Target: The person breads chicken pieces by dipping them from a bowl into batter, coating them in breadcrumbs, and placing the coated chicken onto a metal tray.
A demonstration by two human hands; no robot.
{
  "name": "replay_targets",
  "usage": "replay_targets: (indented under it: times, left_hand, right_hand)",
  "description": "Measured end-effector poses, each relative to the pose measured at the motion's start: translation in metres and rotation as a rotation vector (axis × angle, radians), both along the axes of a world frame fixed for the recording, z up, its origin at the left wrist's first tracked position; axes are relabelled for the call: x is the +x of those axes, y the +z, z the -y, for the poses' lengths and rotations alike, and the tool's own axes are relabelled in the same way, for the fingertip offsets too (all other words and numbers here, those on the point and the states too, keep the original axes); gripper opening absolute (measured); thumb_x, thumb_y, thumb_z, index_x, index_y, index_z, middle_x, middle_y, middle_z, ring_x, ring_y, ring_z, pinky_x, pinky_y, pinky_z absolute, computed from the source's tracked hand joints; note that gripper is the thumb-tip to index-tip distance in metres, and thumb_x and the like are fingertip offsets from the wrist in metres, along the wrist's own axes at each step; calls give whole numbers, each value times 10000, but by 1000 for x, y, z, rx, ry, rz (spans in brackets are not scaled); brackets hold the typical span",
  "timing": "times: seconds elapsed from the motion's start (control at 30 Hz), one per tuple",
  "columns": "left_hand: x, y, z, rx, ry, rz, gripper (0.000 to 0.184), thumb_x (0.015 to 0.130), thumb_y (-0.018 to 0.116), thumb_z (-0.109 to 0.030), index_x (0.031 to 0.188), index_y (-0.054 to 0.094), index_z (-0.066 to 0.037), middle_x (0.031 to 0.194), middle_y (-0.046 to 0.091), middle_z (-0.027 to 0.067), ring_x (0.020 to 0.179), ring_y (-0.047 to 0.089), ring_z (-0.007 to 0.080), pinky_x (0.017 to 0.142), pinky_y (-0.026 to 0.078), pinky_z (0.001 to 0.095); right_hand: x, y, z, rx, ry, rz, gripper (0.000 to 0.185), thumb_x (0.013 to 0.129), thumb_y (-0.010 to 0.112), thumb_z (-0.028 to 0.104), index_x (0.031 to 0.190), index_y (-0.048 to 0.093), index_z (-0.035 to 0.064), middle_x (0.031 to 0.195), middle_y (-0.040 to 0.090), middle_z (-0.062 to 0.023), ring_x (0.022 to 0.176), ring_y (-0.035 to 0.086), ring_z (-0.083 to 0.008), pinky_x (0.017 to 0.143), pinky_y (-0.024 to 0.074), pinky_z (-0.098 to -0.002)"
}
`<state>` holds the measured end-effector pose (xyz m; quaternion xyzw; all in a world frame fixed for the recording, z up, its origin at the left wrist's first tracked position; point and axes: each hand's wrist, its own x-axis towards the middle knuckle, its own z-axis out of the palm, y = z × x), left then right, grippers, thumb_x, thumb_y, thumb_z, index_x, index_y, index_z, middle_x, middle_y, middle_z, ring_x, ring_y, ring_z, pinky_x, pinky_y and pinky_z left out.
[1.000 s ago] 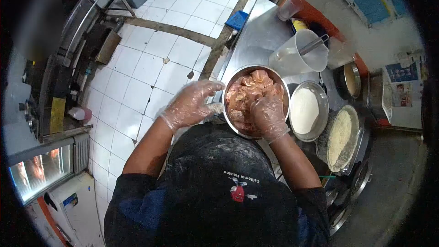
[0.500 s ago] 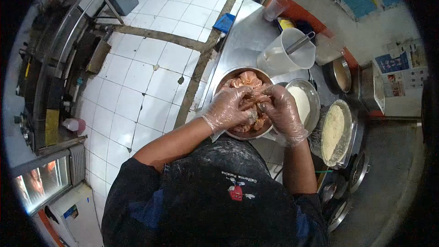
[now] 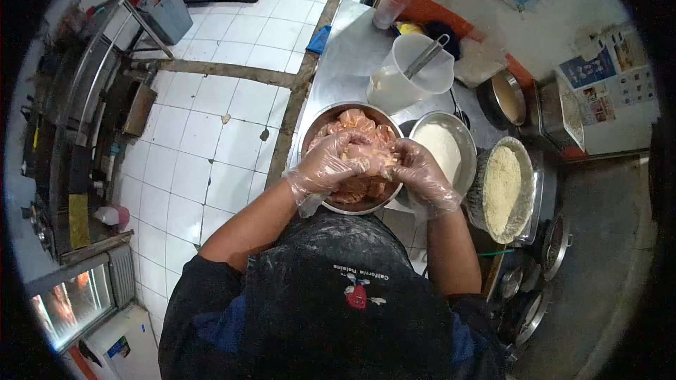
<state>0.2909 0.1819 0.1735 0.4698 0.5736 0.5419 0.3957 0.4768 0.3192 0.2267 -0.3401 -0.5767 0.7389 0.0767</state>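
A round metal bowl [image 3: 307, 142] in front of me is full of raw chicken pieces [image 3: 352, 121]. Over it, a pale piece of raw chicken [image 3: 370, 157] is stretched between both hands. My left hand [image 3: 325, 167], in a clear plastic glove, is closed on the piece's left side. My right hand [image 3: 422, 174], gloved the same way, pinches its right end above the bowl's right rim. Some fingertips are hidden behind the meat. Just right of the bowl is a metal bowl of white powder [image 3: 440, 148], partly covered by my right hand.
A clear pitcher [image 3: 394, 84] with a metal-handled utensil [image 3: 426, 56] stands behind on the steel counter [image 3: 345, 63]. A basin of pale yellowish crumbs [image 3: 501, 186] sits to the right, a pot [image 3: 517, 98] farther back. White tile floor [image 3: 190, 141] lies left.
The view has shifted, so the bowls and pitcher appear farther left. The chicken piece between my hands is now spread wider, and my hands sit slightly farther apart.
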Motion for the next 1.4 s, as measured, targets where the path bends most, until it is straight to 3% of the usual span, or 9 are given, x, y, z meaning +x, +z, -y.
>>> replay_targets:
  times: [0.3,0.47,0.53,0.7,0.77,0.97,1.07,1.27,1.4]
  left_hand:
    - [24,-3,-8,-159,164,-302,581,812,844,-309,1265,616,-26,1217,677,185,1104,658,278,952,517,375]
    - [42,-3,-16,-164,398,-194,471,805,843,-239,1184,658,-29,1105,701,154,1008,681,249,882,545,359]
    - [46,12,-17,-53,365,33,412,842,818,-164,1196,657,-25,1176,686,81,1069,640,165,945,525,321]
    - [52,34,-21,-60,270,-214,295,865,770,-97,1138,692,-16,1181,686,80,1078,642,166,950,526,323]
    - [58,34,-25,30,332,-135,302,877,746,-128,1163,696,-45,1144,704,125,1064,670,255,956,515,374]
    - [77,24,-28,96,558,230,277,944,654,-45,1220,651,-19,1270,645,97,1145,622,208,1009,492,347]
    - [77,-9,-28,41,578,128,293,962,630,-34,1254,619,-18,1267,642,83,1179,592,175,1040,472,323]
    - [104,40,-32,28,549,361,288,976,643,-76,1256,602,-22,1236,632,82,1158,589,169,1030,476,319]
    - [110,46,-37,252,508,511,283,976,631,-52,1255,597,-25,1227,625,67,1129,596,153,993,498,304]
  right_hand:
    - [28,-11,-27,71,47,4,207,888,634,-42,1091,669,-52,970,696,-73,886,654,-153,782,539,-294]
    - [35,-26,-42,302,192,43,157,936,722,125,970,623,9,844,609,-5,797,587,-111,699,494,-256]
    - [31,-30,-33,-17,113,-155,215,892,732,38,1050,586,53,930,613,3,858,602,-92,785,510,-243]
    - [24,-26,-32,-274,285,-224,461,844,781,46,1255,572,37,984,619,-14,968,641,-134,897,554,-292]
    - [23,-37,-35,-136,371,-165,393,886,742,97,1249,604,34,1018,633,-13,1014,629,-137,928,528,-305]
    - [30,-4,-31,-228,171,-216,208,956,670,111,1141,651,17,1032,643,-12,932,595,-101,839,502,-256]
    - [35,-7,-46,-86,195,-207,203,964,636,46,1160,644,-4,1024,649,-22,924,605,-104,837,507,-251]
    - [48,13,-73,121,279,-130,211,966,605,-4,1174,628,-34,1051,650,-53,960,619,-127,873,515,-266]
    - [47,-3,-71,-150,332,-163,409,944,717,194,1252,550,-18,1113,616,-78,992,620,-149,869,519,-272]
